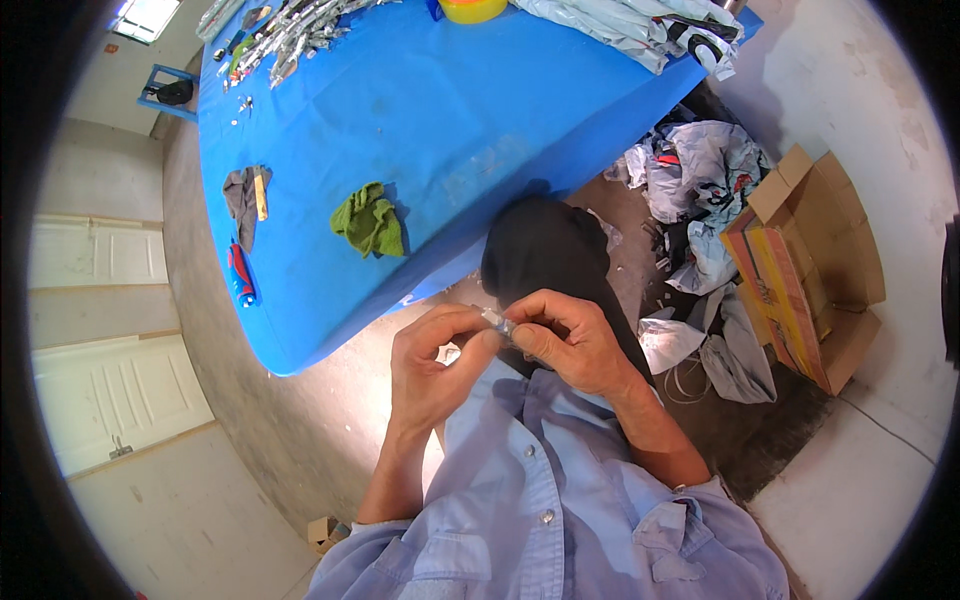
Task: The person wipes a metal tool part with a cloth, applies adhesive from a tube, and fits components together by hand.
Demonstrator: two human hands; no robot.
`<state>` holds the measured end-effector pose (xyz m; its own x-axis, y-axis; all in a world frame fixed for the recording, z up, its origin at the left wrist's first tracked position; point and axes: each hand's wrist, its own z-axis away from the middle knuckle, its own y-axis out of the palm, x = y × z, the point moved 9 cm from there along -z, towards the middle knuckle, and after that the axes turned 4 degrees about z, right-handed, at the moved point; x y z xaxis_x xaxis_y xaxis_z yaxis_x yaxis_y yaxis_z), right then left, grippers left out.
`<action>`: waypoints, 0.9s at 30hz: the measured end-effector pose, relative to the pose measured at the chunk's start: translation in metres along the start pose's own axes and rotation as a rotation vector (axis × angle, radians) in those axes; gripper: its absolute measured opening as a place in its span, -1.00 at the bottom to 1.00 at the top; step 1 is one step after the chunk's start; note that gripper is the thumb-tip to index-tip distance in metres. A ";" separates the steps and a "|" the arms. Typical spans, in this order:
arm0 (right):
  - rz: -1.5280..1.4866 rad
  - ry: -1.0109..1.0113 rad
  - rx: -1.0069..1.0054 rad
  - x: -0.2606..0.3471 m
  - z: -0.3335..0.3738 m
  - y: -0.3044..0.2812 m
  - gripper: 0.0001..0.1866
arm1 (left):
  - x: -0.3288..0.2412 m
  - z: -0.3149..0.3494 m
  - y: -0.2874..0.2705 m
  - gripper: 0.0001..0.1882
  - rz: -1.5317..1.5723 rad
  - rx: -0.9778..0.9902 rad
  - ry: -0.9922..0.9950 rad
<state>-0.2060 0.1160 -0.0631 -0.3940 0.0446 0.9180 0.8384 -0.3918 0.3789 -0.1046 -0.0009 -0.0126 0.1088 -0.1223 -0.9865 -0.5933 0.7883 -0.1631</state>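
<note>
My left hand [436, 362] and my right hand [575, 343] meet in front of my shirt, just off the near edge of the blue-covered table. Between their pinched thumbs and fingers is a small silvery piece [497, 322], shiny and partly hidden by the fingertips. Whether it is metal or wrapped in plastic I cannot make out. Closest to my hands on the table lies a crumpled green cloth [368, 220]. Further left rest a grey cloth [241, 205] with a yellowish-handled tool [261, 194] on it and a red-and-blue tool or tube [240, 275].
A pile of slim silvery parts [300, 35] covers the table's far left. Plastic bags [630, 30] and a yellow container [472, 10] stand at the back. On the floor to my right are crumpled bags [700, 180] and an open cardboard box [805, 270] by the wall.
</note>
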 end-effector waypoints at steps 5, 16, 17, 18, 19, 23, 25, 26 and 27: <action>0.033 0.028 0.010 0.001 -0.001 0.001 -0.78 | -0.001 0.001 -0.002 -0.88 -0.016 -0.021 0.043; 0.024 -0.006 0.007 0.000 -0.003 0.005 -0.79 | 0.015 0.004 -0.006 -0.88 0.106 -0.076 -0.076; 0.027 -0.006 -0.001 0.000 -0.003 0.004 -0.78 | 0.013 0.004 -0.005 -0.89 0.112 -0.065 -0.074; 0.008 -0.007 -0.005 0.000 -0.003 0.004 -0.78 | 0.009 0.003 -0.003 -0.90 0.118 -0.054 -0.073; -0.012 -0.009 -0.009 -0.002 -0.003 0.003 -0.78 | 0.007 0.002 -0.002 -0.91 0.124 -0.043 -0.071; 0.009 -0.006 -0.004 -0.003 -0.003 0.003 -0.78 | 0.005 0.003 -0.001 -0.93 0.078 -0.027 -0.044; 0.021 -0.014 -0.006 -0.004 -0.003 0.003 -0.78 | 0.005 0.002 -0.001 -0.94 0.053 -0.039 -0.031; 0.027 -0.018 -0.007 -0.004 -0.003 0.003 -0.78 | 0.005 0.002 -0.001 -0.94 0.048 -0.039 -0.033; 0.040 -0.017 -0.009 -0.004 -0.003 0.003 -0.79 | 0.005 0.001 -0.001 -0.94 0.043 -0.039 -0.035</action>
<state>-0.2036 0.1118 -0.0658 -0.3540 0.0442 0.9342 0.8498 -0.4019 0.3410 -0.1024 -0.0018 -0.0175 0.1099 -0.0668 -0.9917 -0.6283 0.7684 -0.1214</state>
